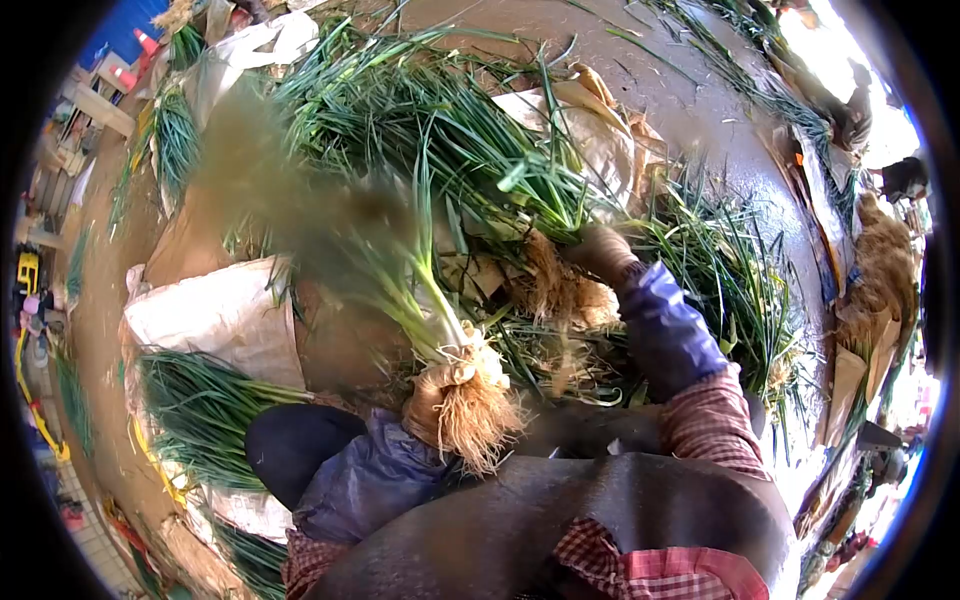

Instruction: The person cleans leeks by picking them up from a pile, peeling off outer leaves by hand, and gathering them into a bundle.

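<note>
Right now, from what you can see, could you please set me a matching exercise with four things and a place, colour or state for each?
1. Left hand
2. Right hand
3. Right sleeve cover
4. Traffic cone

A. Blue-purple
B. Closed around a rooted bunch
C. Near the picture's upper left edge
D. At the lower right of the large leafy heap

Pairs: 1-B, 2-D, 3-A, 4-C

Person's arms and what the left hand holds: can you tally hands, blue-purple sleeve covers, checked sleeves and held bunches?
Hands: 2 (left hand, right hand)
Blue-purple sleeve covers: 2
Checked sleeves: 2
Leafy bunch in the left hand: 1
Total: 7
</note>
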Motion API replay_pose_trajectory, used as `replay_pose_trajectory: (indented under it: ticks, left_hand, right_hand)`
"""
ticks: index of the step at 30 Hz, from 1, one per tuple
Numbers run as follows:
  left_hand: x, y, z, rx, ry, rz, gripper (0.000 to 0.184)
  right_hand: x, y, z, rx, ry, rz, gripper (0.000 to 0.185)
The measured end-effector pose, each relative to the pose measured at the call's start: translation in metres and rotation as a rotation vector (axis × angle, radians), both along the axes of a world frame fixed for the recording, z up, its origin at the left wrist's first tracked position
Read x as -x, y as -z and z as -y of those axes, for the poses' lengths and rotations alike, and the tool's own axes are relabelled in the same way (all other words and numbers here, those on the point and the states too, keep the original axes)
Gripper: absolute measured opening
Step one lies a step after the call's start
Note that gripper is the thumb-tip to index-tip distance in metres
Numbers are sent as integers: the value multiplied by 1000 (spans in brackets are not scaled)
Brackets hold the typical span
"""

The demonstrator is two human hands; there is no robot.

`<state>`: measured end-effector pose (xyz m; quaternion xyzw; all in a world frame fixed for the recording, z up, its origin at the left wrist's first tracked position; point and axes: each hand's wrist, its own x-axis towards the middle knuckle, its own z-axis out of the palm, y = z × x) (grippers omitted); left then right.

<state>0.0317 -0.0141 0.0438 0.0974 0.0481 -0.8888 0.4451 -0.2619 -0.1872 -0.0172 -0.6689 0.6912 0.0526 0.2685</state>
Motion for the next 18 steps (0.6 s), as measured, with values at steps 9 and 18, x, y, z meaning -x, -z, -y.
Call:
replay_pose_trajectory:
  ticks: [9,18]
  left_hand:
    - [5,4,0,-48,26,91,49]
    - [8,-3,1,-32,18,336,42]
  right_hand:
    - [-26,-38,-41,68,-39,300,31]
    - [-53,-82,-97,-91,435,1086,14]
